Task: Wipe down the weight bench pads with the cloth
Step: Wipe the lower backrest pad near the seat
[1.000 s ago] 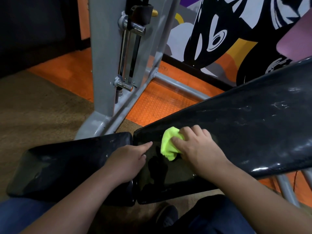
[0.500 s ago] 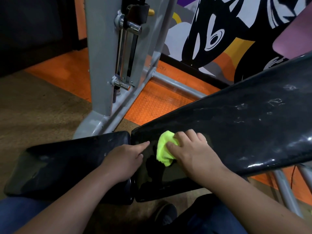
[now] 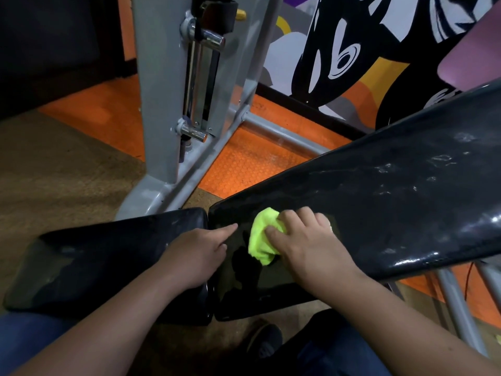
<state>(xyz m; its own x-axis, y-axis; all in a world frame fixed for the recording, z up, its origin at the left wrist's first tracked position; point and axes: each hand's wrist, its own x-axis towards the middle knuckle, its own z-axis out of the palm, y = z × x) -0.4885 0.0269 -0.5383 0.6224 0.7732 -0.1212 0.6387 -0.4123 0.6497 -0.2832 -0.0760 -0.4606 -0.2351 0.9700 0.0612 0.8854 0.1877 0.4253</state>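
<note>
Right hand [image 3: 306, 240] gripping crumpled neon-yellow cloth [image 3: 261, 241], glossy black pad [image 3: 379, 199]

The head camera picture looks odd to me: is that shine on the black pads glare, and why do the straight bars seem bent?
Head view: yes, the backrest pad shows white glare streaks, and dark reflections lie near the cloth in the right hand; the wide-angle lens bows the grey frame post; corners fall dim; the left hand looks sharp.
</note>
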